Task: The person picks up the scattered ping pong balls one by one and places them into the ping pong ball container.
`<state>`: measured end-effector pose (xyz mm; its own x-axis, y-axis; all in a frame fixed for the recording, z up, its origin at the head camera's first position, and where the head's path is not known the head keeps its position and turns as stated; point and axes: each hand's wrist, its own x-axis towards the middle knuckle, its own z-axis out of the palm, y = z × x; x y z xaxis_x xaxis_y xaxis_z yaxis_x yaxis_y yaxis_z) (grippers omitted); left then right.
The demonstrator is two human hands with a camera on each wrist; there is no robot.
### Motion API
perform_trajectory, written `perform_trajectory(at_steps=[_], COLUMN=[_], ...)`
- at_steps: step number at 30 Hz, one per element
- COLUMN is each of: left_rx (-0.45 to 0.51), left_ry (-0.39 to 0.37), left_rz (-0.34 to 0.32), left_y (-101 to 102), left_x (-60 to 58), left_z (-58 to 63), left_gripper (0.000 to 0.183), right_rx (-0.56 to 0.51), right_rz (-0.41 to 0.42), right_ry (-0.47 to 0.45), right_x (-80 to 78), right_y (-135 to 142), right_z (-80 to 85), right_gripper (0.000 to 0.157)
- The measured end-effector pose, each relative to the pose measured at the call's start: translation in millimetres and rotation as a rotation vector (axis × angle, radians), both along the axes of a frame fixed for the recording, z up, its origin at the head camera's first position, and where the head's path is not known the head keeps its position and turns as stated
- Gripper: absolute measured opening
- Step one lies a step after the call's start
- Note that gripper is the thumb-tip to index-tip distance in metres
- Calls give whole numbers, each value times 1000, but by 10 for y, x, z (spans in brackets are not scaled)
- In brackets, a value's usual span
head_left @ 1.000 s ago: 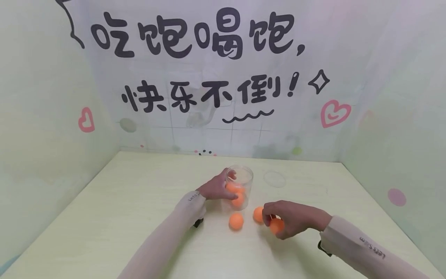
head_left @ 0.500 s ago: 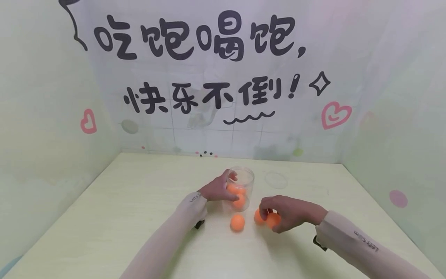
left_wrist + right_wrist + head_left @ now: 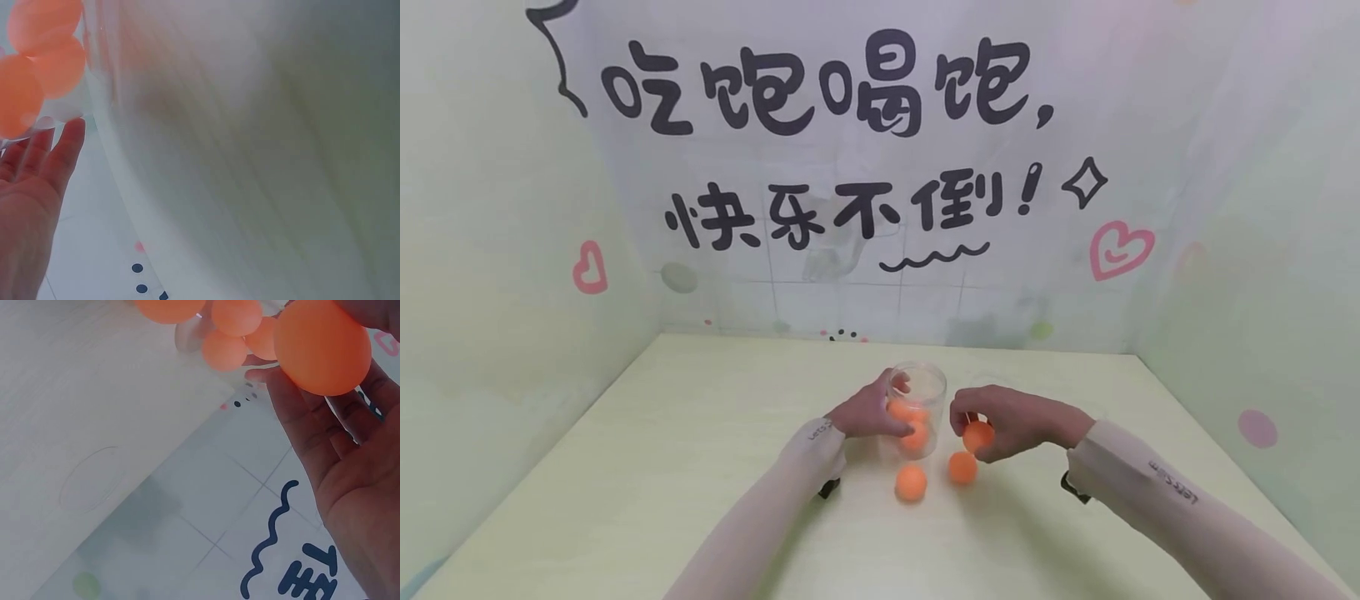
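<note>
A clear plastic jar (image 3: 931,393) stands upright on the table with several orange balls (image 3: 913,435) inside. My left hand (image 3: 868,408) grips the jar from its left side, thumb in front and fingers behind; the left wrist view shows the fingertips (image 3: 74,134) against the wall below the balls. Just right of the jar, my right hand (image 3: 1018,421) pinches an orange ball (image 3: 322,347) between thumb and fingers, off the table. Two loose orange balls lie in front: one ball (image 3: 911,482) before the jar, another ball (image 3: 962,468) below my right hand.
A thin clear disc (image 3: 92,480), perhaps the jar's lid, lies flat on the table behind my right hand. The pale table (image 3: 737,375) ends at a back wall (image 3: 820,300) printed with dark lettering, with side walls left and right.
My right hand has lifted its ball from beside the loose ball and carried it up and left, close to the jar. The left hand keeps its hold on the jar.
</note>
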<state>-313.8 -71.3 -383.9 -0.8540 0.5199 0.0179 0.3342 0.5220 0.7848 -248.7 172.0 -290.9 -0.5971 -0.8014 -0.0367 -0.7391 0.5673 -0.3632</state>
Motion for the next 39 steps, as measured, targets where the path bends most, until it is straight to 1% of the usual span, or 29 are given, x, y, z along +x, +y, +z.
perform_trajectory(at_steps=[4,9,13,16,19,22,26,30,34,39], left_rx=[8,17,31,42,51,58,64,64,50,40], left_ry=[-6,-12,-11,-12,-10,-5,-9,5,15,15], left_rz=[5,-9,-12,-13,-27,-41,-39,-38,-38,-33], left_y=[-7,-13,-34,-45,-47,-47,-46,-33,-30,-37], left_x=[4,-2,-7,-5,3,16,35,23,-1,4], left_z=[5,-11,-5,-21,-45,-48,-46,-69,-89,-65], left_gripper=[74,77,79,78,79,79,79,79,78,77], right_rx=[-5,-39,-60,-81,-111,-129,-130,-125,-115,-82], right_rz=[-9,25,23,32,57,61,22,-16,-17,-25], right_ry=[11,50,80,121,169,202,224,232,232,207], right_x=[-43,-113,-199,-276,-343,-400,-472,-536,-569,-603], right_y=[-62,-145,-245,-320,-379,-426,-474,-498,-516,-518], right_z=[67,172,281,325,340,347,342,325,315,300], right_gripper=[23,22,20,19,18,18,17,17,16,17])
